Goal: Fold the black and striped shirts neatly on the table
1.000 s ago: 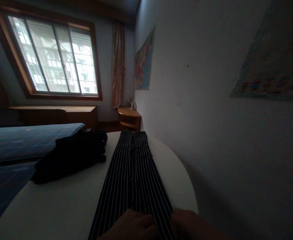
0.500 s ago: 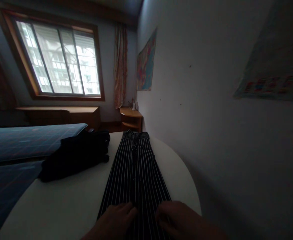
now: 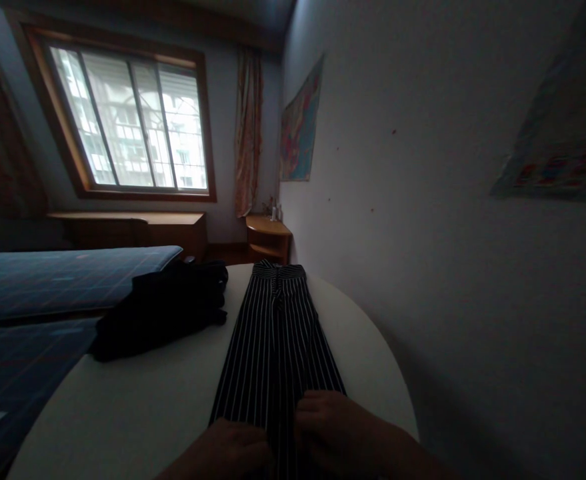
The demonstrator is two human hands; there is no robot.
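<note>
Black trousers with thin white stripes (image 3: pixel 273 340) lie lengthwise on a round pale table (image 3: pixel 137 407), waistband at the far end. My left hand (image 3: pixel 235 445) rests on the near part of the left leg, its fingers curled down on the cloth. Over the right leg, my right hand (image 3: pixel 330 423) is closed in a loose fist, gripping the fabric. The fingertips of both hands are dark and partly hidden. Left of the trousers lies a bunched black garment (image 3: pixel 163 313).
A mattress in blue checked fabric (image 3: pixel 73 280) lies beyond the table on the left. To the right runs a bare wall (image 3: pixel 423 267). A small corner shelf (image 3: pixel 267 227) and a wooden desk (image 3: pixel 173 230) stand at the back below the window (image 3: pixel 140 120).
My right hand has shifted slightly left and up the trousers, its fingers more closed. My left hand sits slightly lower. The whole view has turned a little to the left.
</note>
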